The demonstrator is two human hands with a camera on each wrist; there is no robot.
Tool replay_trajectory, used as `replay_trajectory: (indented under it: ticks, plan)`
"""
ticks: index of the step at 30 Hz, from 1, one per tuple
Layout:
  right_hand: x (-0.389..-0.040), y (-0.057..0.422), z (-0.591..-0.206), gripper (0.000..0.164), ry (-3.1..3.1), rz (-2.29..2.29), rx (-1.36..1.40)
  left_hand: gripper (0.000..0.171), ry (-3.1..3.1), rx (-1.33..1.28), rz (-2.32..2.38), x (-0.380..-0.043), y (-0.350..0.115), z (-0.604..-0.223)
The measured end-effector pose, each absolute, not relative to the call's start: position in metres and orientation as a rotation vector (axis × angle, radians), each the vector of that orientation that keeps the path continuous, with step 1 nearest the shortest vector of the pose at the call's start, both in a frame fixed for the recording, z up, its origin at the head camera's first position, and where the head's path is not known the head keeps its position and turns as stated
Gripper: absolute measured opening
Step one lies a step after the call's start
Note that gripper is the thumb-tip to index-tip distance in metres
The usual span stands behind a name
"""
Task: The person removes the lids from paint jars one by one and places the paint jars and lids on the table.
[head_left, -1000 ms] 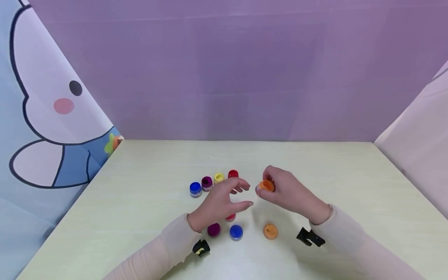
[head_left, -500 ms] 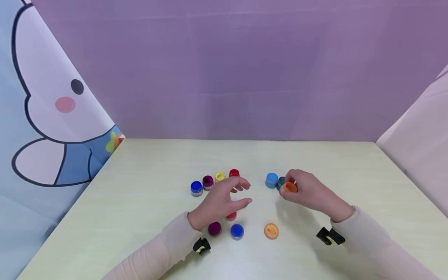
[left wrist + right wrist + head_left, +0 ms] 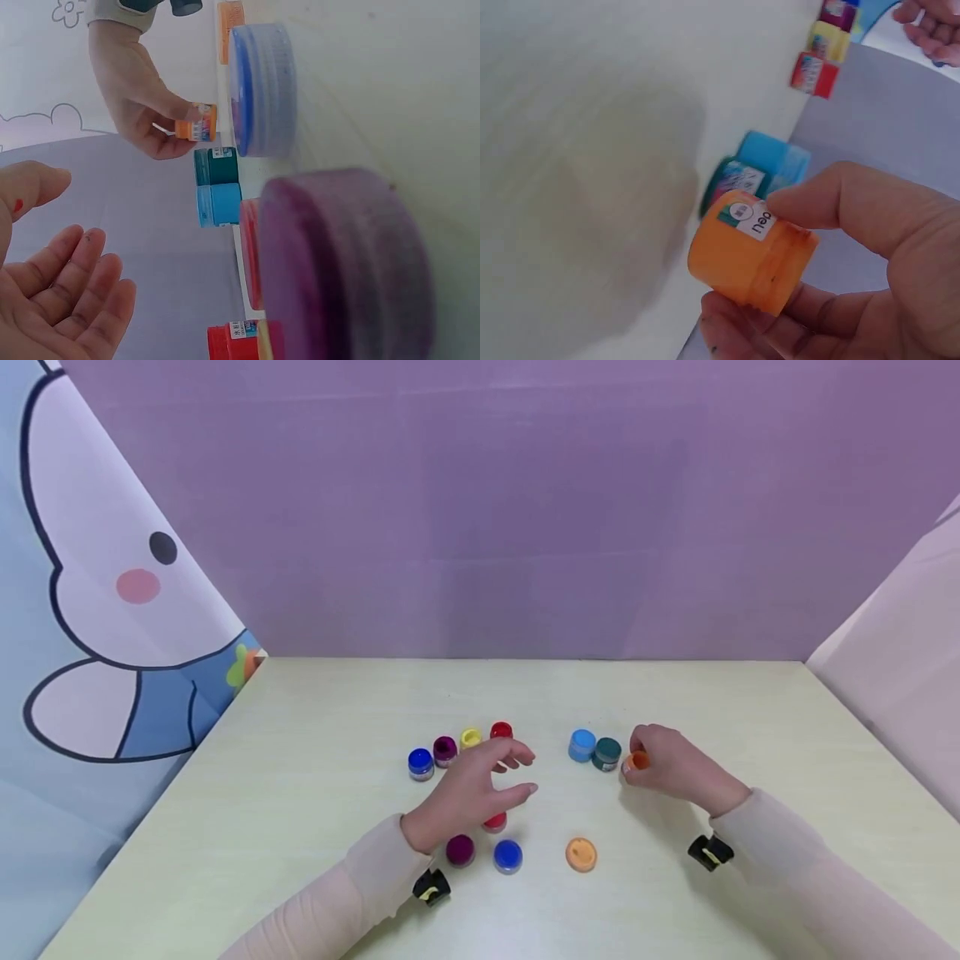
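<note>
My right hand (image 3: 678, 768) pinches a lidless orange paint jar (image 3: 742, 255) between thumb and fingers. In the left wrist view the jar looks slightly above the tabletop. Just left of it stand a dark green paint jar (image 3: 607, 754) and a light blue one (image 3: 582, 746), side by side. My left hand (image 3: 468, 793) hovers over the table, thumb and fingers apart, holding nothing. Beneath and in front of it lie a red lid (image 3: 495, 822), partly hidden, a purple lid (image 3: 461, 851) and a blue lid (image 3: 507, 857). An orange lid (image 3: 581, 855) lies farther right.
Behind my left hand a row of paint jars stands: blue (image 3: 421, 764), purple (image 3: 445, 751), yellow (image 3: 471, 738) and red (image 3: 501, 731). A purple cloth (image 3: 525, 527) hangs at the pale table's (image 3: 315, 718) back edge. Printed cloth (image 3: 135, 693) borders the left.
My right hand has carried the orange jar rightward and lower, past the light blue and green jars, which are now uncovered. My left hand has stayed in place.
</note>
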State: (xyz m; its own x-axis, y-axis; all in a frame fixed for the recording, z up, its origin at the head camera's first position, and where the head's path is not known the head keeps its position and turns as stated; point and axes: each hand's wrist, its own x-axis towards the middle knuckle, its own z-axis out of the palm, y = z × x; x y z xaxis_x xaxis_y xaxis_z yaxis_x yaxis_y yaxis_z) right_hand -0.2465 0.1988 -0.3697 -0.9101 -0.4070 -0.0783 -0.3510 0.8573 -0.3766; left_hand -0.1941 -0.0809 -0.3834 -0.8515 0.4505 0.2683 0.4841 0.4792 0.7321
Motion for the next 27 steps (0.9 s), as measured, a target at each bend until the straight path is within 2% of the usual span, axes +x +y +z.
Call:
replay_trajectory:
  ticks: [15,23,27]
  plan:
    - [-0.258,0.205,-0.375,0.021,2.807,-0.485,-0.583,0.030,-2.669,-0.855,-1.335,-0.195,-0.081,-0.385]
    - [-0.257,0.199,-0.373,0.046,2.831,-0.558,-0.626,0.030,-2.665,-0.834,-1.332,-0.195,-0.082,-0.386]
    - [-0.258,0.193,-0.372,0.049,2.819,-0.651,-0.673,0.030,-2.666,-0.842,-1.331,-0.195,-0.082,-0.385]
